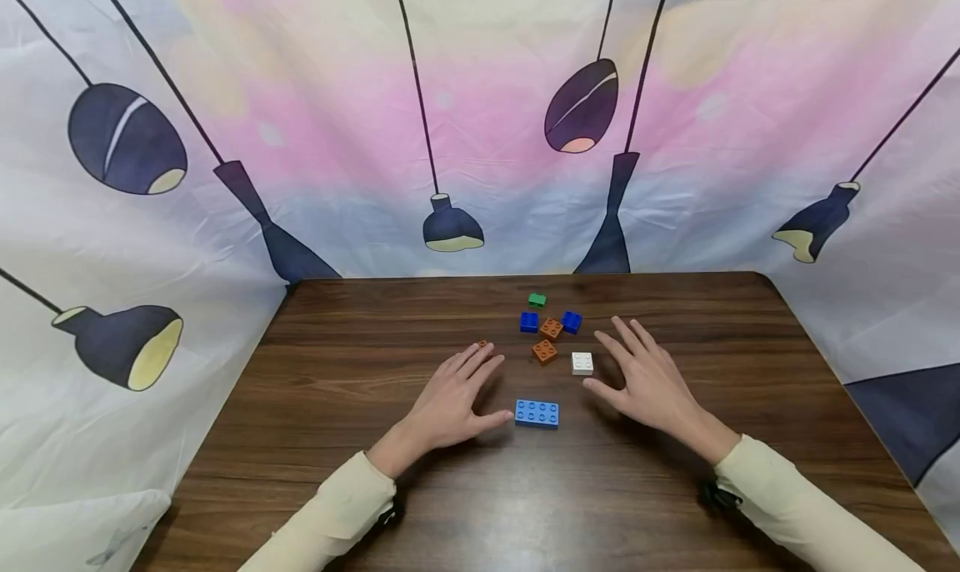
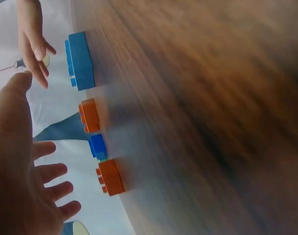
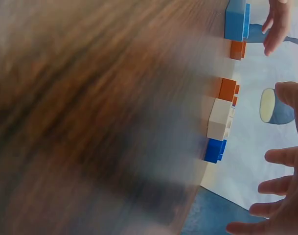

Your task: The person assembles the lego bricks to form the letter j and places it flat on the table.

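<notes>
My left hand hovers over the table with its fingers spread and nothing held. Its thumb lies beside the left end of a long light blue toy brick; whether they touch I cannot tell. An orange brick is mostly hidden behind its fingertips. To the right, my right hand hangs with fingers apart, holding nothing, close to a white brick. Between the hands and beyond are two orange bricks, two dark blue bricks and a green brick. Both wrist views show the spread fingers off the bricks.
The bricks lie on a dark wood-grain table whose far edge meets a hanging cloth printed with lamps. Cloth also covers both sides. Each forearm in a pale sleeve reaches in from the near side.
</notes>
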Available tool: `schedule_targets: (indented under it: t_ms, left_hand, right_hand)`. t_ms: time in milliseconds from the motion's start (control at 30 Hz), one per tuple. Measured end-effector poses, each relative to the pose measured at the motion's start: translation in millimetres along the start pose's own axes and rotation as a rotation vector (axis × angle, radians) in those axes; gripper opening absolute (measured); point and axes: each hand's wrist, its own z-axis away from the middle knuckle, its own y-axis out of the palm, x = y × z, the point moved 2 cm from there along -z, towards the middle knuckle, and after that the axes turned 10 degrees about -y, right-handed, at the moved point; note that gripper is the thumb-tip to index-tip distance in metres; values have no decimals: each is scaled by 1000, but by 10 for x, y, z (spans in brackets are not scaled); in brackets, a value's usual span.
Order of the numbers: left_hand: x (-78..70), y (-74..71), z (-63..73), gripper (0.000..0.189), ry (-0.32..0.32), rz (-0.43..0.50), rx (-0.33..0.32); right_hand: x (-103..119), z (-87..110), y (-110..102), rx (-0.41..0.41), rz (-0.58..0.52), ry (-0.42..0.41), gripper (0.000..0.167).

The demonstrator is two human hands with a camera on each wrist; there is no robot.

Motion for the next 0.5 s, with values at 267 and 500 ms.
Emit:
schedule_targets:
  t_ms: [267, 500]
  left_hand:
    - [-125, 58, -90, 87, 154, 6, 30]
    - [-206, 120, -158, 82, 231, 23, 105]
  right_hand:
    - [-35, -43, 31, 0, -60, -53, 82]
    - [-79, -74, 94, 7, -146, -93, 78]
